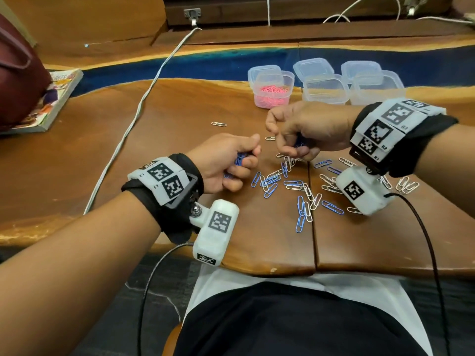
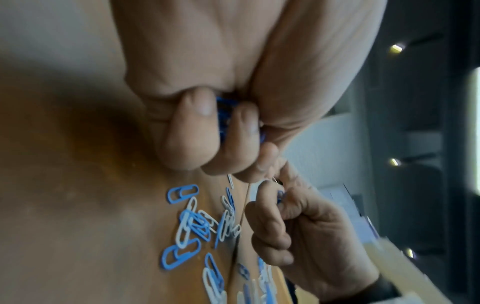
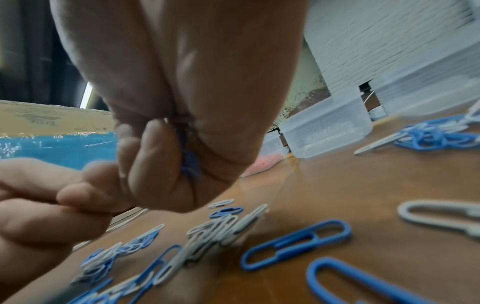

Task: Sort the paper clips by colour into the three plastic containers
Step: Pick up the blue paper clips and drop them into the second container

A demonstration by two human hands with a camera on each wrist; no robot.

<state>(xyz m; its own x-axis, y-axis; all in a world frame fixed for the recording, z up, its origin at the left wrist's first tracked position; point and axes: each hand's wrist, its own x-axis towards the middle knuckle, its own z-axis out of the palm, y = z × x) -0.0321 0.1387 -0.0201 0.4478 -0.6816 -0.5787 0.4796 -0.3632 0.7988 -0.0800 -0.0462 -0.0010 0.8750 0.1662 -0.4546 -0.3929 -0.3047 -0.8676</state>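
Hands over the loose clip pile: we see left hand and right hand each fisted around blue clips.

A: The table was glossy varnished wood, with a shiny blue inlay.

B: And the containers?

A: Clear, smooth plastic. The paper clips looked coated, blue and white, fairly matt.

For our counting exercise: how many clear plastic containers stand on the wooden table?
3, in a row at the far side: the left clear plastic container holds pink clips; the middle one and the right one look empty. A loose lid lies behind each.
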